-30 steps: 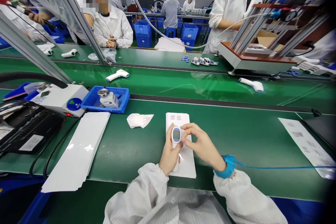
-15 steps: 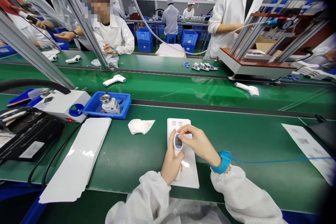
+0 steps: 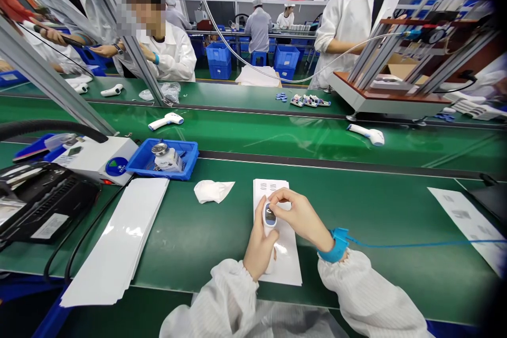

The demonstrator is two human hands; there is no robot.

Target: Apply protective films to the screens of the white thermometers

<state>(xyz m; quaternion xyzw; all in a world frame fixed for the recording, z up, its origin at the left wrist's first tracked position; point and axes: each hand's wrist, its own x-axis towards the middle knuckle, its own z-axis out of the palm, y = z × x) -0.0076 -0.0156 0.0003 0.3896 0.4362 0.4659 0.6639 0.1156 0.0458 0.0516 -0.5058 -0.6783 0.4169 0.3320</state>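
Note:
A white infrared thermometer [image 3: 269,228] with a dark oval screen is upright in my left hand [image 3: 259,245], whose fingers wrap round its body. My right hand [image 3: 292,214] has thumb and fingertips pinched at the upper edge of the screen. Anything between those fingertips is too small to make out. A blue wrist strap [image 3: 335,245] with a cord circles my right wrist. Under both hands lies a stack of white label sheets [image 3: 291,269] with grey printing near its top. Left of it, a crumpled white wipe [image 3: 214,191] rests on the green bench.
Two thermometers, a left one [image 3: 166,121] and a right one [image 3: 368,133], lie on the green conveyor [image 3: 253,132]. A blue tray [image 3: 190,161] with a metal-topped bottle, white sheets [image 3: 114,243] and a black case [image 3: 47,206] are leftward. Co-workers sit and stand beyond.
Both thermometers on the conveyor have shifted left. The co-worker across the line has raised a hand from the plastic bag. My hands stay in nearly the same place on the thermometer.

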